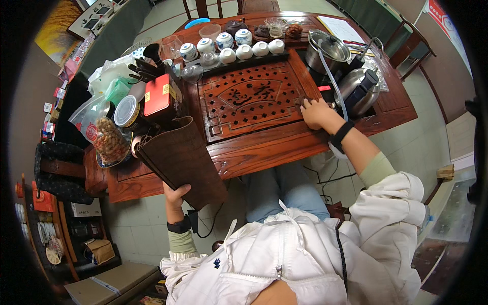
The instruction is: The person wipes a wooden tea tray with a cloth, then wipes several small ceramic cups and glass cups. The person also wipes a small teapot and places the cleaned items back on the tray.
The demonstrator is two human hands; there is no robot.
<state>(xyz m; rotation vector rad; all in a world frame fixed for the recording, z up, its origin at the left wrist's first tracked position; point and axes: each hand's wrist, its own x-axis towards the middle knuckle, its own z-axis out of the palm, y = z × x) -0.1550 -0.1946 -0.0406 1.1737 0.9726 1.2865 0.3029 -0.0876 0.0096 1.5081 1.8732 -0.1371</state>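
Observation:
My left hand [175, 195] grips the lower edge of a dark brown slatted mat [180, 160], its far end curled and a cord at its left corner. The mat hangs tilted over the front left edge of the table. My right hand [317, 114] rests at the right edge of the carved wooden tea tray [249, 99], fingers curled over a small dark brown thing I cannot make out. Close to its right stand a steel kettle [358, 91] and a lidded steel pot [329, 48]. A pale hose runs down past my right wrist.
White cups [244, 52] and blue-and-white cups [224, 40] line the tray's far side. At left stand a red tin [160, 96], a white-lidded jar [128, 112] and a bag of nuts [109, 141]. Papers [340, 29] lie at the far right. Cables hang below the table.

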